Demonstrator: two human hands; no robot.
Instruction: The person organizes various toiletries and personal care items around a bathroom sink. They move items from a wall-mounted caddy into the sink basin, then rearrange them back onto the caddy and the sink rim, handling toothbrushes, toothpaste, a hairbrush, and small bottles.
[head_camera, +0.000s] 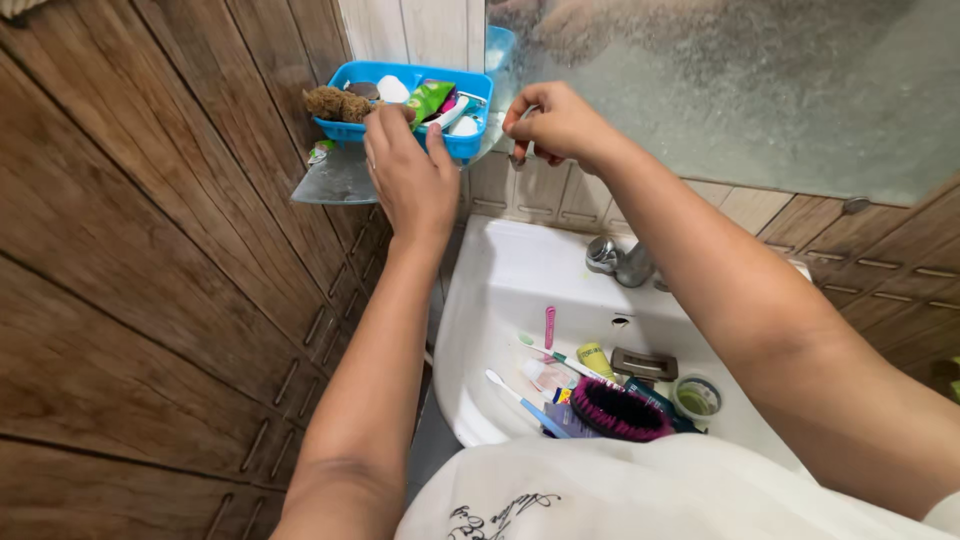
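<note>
I see the left hand (412, 178) raised to the front rim of a blue plastic basket (468, 143), fingers curled together over that rim — gripping it. The basket sits on a glass corner shelf (335, 180) at the wall's left corner and holds a brown sponge (337, 103), a green tube (428, 98) and small white containers. The right hand (560, 125) hovers just beside the basket's right edge, below the mirror (760, 90), fingertips pinched together; I cannot tell what they pinch. Lower down, the white sink (500, 290) carries a faucet (618, 260) at its back edge and — near its front edge — a pink-bristled brush (618, 410), toothbrushes and small jars.
</note>
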